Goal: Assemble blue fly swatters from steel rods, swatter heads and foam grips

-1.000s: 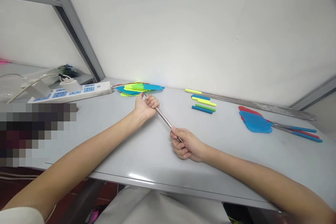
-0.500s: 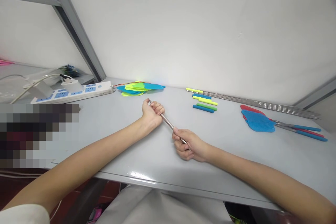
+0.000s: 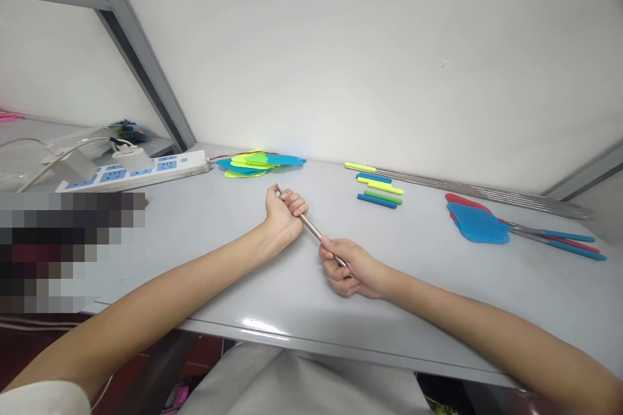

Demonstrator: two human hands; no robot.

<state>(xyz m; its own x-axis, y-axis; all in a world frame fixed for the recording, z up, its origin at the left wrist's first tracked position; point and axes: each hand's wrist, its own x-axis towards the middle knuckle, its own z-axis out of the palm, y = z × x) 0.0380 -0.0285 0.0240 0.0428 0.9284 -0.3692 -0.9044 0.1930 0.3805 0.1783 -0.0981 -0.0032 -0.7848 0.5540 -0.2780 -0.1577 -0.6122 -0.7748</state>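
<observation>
A thin metal rod (image 3: 311,227) slants across the middle of the view, held above the table. My left hand (image 3: 286,214) is closed around its upper end, with the tip showing by the thumb. Lower down, my right hand (image 3: 344,266) wraps the other end, fingers curled over it. Behind the left hand lies a pile of blue and yellow-green fly swatter heads (image 3: 260,162). Several short coloured handle sleeves (image 3: 383,189), blue, yellow and green, lie beyond my right hand.
Long metal rods (image 3: 477,191) run along the wall at right. Fly swatters with blue and red heads (image 3: 479,224) lie before them. A white power strip (image 3: 187,165) with plugs sits at left, near a pixelated patch. The grey table (image 3: 233,298) has its front edge close to me.
My left hand has shifted very slightly right and down along the rod. My right hand keeps its place and grip.
</observation>
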